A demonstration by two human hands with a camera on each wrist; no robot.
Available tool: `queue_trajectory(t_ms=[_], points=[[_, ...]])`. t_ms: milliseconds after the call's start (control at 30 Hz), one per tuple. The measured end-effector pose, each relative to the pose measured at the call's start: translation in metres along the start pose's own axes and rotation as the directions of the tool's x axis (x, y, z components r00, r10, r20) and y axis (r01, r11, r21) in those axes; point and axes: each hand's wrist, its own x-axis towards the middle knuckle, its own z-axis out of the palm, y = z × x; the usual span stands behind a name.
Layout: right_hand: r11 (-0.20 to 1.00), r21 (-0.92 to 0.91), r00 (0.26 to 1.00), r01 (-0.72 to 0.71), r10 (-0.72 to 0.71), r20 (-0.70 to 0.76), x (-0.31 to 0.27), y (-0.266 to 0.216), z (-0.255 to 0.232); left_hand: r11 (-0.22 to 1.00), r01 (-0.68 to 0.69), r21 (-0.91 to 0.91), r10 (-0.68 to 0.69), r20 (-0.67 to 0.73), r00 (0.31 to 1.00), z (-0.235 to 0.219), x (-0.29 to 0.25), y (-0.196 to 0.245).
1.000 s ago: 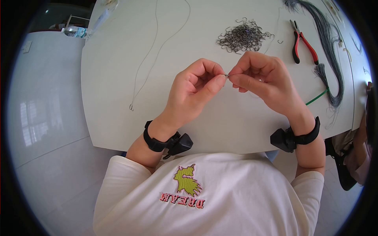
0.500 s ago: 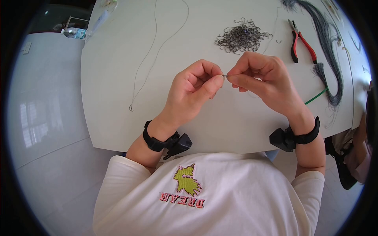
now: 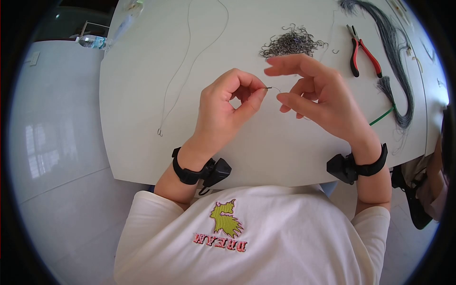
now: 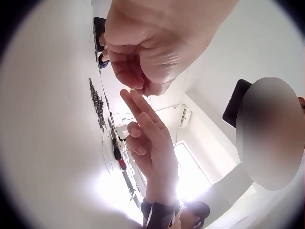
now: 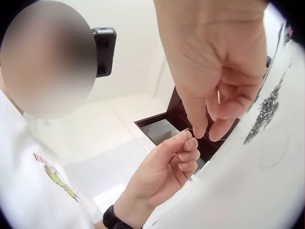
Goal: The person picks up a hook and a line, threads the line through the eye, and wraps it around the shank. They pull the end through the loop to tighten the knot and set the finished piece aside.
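In the head view my left hand [image 3: 223, 102] pinches a small dark fish hook [image 3: 269, 88] between thumb and forefinger. Only a short piece of the hook sticks out; the rest is hidden by the fingertips. A thin fishing line [image 3: 276, 88] runs from it toward my right hand [image 3: 323, 90], whose forefinger is stretched out and parted from the thumb. In the right wrist view the right hand [image 5: 214, 71] is just above the left fingertips [image 5: 188, 138], with the line passing near its fingers. Beyond the hands lies a heap of fish hooks [image 3: 292, 42].
Red-and-black pliers [image 3: 363, 52] lie right of the heap, near a single loose hook [image 3: 336, 51]. A long bundle of grey line [image 3: 403, 71] with a green tie [image 3: 381, 116] lies farther right. At left, a hook [image 3: 159, 132] is attached to a looped line [image 3: 166, 90].
Earlier both hands pinched at the same small spot. Now the right forefinger has lifted away from the thumb, and the left hand has drawn slightly left with the hook.
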Motion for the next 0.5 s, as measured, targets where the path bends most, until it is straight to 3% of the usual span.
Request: queue_trajectory(t_ms=[100,300,433,500], points=[[0.995,0.098,0.999,-0.025,0.022,0.024,0.002,0.008,0.005,0.998,-0.04,0.055,0.039,0.021,0.999,-0.001,0.0,0.0],[0.999,0.026,0.998,-0.046,0.045,0.049,0.006,0.014,0.005,0.985,-0.147,0.085,0.151,-0.035,0.988,0.002,0.001,-0.002],[0.996,0.066,0.997,-0.058,0.054,0.059,0.006,0.017,0.004,0.981,-0.164,0.106,0.167,-0.023,0.986,0.001,0.001,-0.002],[0.999,0.033,0.999,0.013,-0.014,0.032,0.006,0.017,0.005,0.99,-0.122,0.066,0.122,-0.004,0.992,-0.001,-0.001,-0.002]])
